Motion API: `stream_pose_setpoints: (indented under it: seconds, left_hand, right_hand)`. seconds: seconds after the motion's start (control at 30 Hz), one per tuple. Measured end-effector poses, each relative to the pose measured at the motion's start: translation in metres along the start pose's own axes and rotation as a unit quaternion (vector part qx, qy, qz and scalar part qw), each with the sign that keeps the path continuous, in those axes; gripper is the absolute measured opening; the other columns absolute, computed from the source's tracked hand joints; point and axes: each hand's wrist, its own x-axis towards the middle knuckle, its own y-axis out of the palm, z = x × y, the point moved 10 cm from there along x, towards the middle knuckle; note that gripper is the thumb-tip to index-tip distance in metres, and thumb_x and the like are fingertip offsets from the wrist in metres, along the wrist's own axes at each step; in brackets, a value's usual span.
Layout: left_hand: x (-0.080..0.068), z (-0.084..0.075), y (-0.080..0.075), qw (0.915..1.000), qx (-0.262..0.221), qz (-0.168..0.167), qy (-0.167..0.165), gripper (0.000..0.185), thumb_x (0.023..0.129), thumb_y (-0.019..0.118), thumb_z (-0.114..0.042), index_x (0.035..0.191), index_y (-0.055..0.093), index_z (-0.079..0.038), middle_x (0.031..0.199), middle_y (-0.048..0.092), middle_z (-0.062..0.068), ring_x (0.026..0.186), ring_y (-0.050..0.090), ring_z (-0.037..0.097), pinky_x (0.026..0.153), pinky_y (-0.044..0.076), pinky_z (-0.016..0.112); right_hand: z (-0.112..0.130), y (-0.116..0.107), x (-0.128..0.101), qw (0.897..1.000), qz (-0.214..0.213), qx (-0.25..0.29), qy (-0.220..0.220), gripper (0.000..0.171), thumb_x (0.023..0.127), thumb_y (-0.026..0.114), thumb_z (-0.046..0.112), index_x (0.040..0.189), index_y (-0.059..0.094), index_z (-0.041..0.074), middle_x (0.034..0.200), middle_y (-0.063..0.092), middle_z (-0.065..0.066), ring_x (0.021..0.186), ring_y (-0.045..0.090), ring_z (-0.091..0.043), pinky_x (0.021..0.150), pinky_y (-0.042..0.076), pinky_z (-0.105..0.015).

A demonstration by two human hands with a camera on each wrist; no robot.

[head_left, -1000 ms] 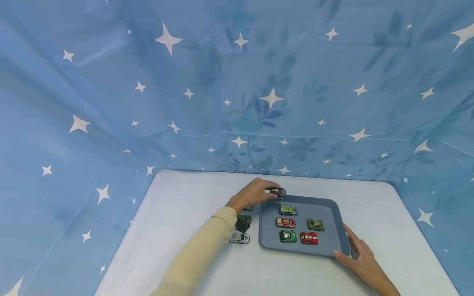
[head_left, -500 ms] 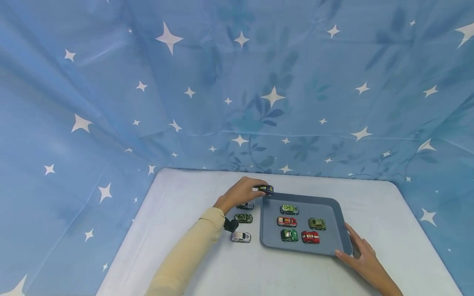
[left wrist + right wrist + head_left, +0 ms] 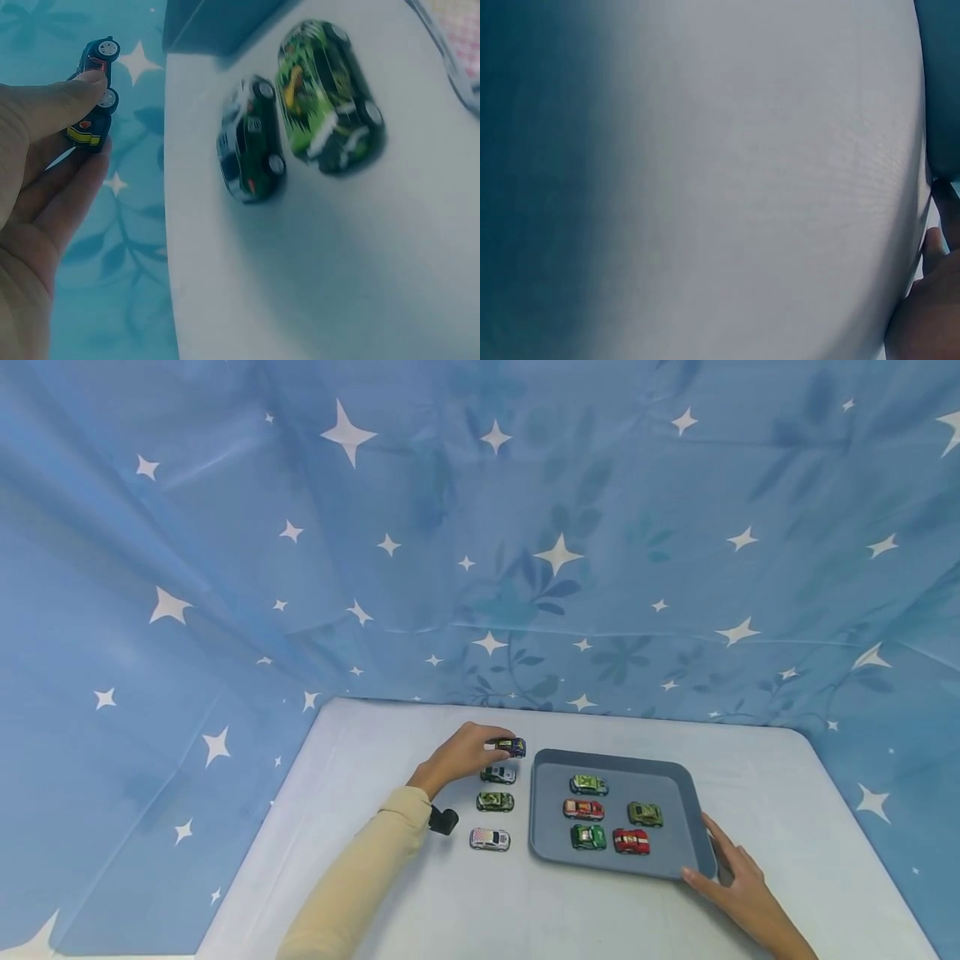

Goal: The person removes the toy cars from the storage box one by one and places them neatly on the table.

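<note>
- Left grip [image 3: 461, 752]: thumb and fingers pinching the dark blue car [image 3: 513, 747]; looks lifted, counter [image 3: 390, 739] contact unclear.
- Just personward of that grip: silver-and-dark-green car [image 3: 498, 774], then green camo car [image 3: 495, 802], then silver-white car [image 3: 490, 839]; rough column on counter.
- Right of left grip, apart from it: grey-blue tray [image 3: 637, 781]. Inside, nearer side: lime-green car [image 3: 588, 785], orange-red car [image 3: 583, 809], bright green car [image 3: 588, 837]; farther side: olive car [image 3: 646, 814], red car [image 3: 632, 842].
- Farthest from left grip: right grip [image 3: 738, 883], thumb and fingers spread across tray's near right corner, touching; fingertips under the rim can't be made out.
- Step, my read: placing the dark blue car at the column's far end, outside the tray.
- Next move likely calls for: lower it level, clear of the silver-and-dark-green car, loosen the pinch; right grip steadies tray.
</note>
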Motion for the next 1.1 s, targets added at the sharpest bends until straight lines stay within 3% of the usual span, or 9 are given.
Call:
stream_pose_setpoints:
  seconds: [0.37,0.67,1.1]
  left_hand:
    - [-0.014,0.013,-0.009,0.9998,0.01,-0.016,-0.004,0.036,0.102,0.077,-0.014,0.136,0.073,-0.003,0.129,0.075,0.011,0.122,0.07,0.026,0.107,0.054,0.04]
    - [-0.028,0.029,-0.011,0.9995,0.008,-0.027,-0.017,0.035,0.101,0.077,-0.013,0.134,0.074,-0.003,0.129,0.075,0.01,0.123,0.07,0.027,0.108,0.053,0.042]
    - [-0.048,0.052,-0.015,0.9979,0.001,-0.036,-0.053,0.033,0.1,0.078,-0.012,0.132,0.076,-0.004,0.127,0.076,0.011,0.123,0.07,0.029,0.109,0.052,0.046]
  right_hand:
    - [0.001,-0.004,-0.003,1.0,-0.019,0.003,-0.02,0.103,0.102,0.071,0.042,0.173,0.005,0.006,0.161,0.021,-0.046,0.144,0.027,-0.069,0.122,-0.009,-0.073]
    - [0.003,-0.004,-0.003,0.999,-0.014,0.016,-0.025,0.102,0.102,0.071,0.04,0.173,0.005,0.008,0.161,0.021,-0.046,0.145,0.022,-0.07,0.121,-0.007,-0.075]
    - [0.005,-0.004,-0.005,0.998,-0.028,0.01,-0.046,0.1,0.101,0.072,0.038,0.172,0.01,0.005,0.16,0.025,-0.047,0.143,0.028,-0.07,0.122,-0.008,-0.073]
